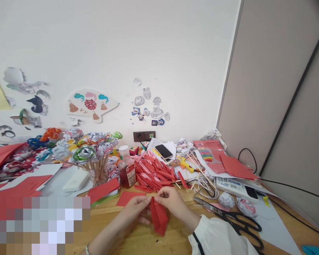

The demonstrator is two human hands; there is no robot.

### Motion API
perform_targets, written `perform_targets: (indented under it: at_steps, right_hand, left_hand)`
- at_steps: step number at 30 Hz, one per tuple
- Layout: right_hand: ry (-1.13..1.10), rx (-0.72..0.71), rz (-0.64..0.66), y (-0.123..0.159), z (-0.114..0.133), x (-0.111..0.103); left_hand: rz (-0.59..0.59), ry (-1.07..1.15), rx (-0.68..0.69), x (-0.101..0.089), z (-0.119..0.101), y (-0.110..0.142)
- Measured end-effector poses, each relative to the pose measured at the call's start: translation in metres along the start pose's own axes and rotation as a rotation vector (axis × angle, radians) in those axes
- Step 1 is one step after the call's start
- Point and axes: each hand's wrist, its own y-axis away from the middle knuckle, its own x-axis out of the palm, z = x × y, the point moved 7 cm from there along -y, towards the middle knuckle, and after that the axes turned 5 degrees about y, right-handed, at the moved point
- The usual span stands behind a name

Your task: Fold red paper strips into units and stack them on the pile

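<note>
Red folded paper (160, 221): between both hands, its lower end pointing toward the wearer.
Left hand (140, 209): pinching the paper's top edge by thumb and fingers.
Right hand (170, 201): pinching that same top, beside the left.
Paper strips (154, 171): heaped just beyond the hands.
Bottle (126, 169): beyond the left hand.
Black-handled scissors (230, 215): lying open-handled, right of the right hand.

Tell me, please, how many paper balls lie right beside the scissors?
2: the left ball, between the scissors and white device; the right ball, just beyond the handles. None seems hidden.
</note>
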Motion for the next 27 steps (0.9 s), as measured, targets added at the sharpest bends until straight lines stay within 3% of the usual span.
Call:
perform_targets:
  at_steps: [6, 18, 27]
  right_hand:
    - [0.016, 0.003, 0.012, 0.001, -0.002, 0.003]
    - [0.049, 0.017, 0.070, 0.004, 0.004, 0.003]
    - [0.057, 0.070, 0.240, 0.007, -0.006, 0.010]
  left_hand:
    - [-0.069, -0.048, 0.005, -0.010, 0.006, -0.004]
    - [-0.078, -0.257, 0.032, -0.016, 0.007, -0.010]
    - [-0.108, -0.358, 0.045, -0.015, 0.010, -0.012]
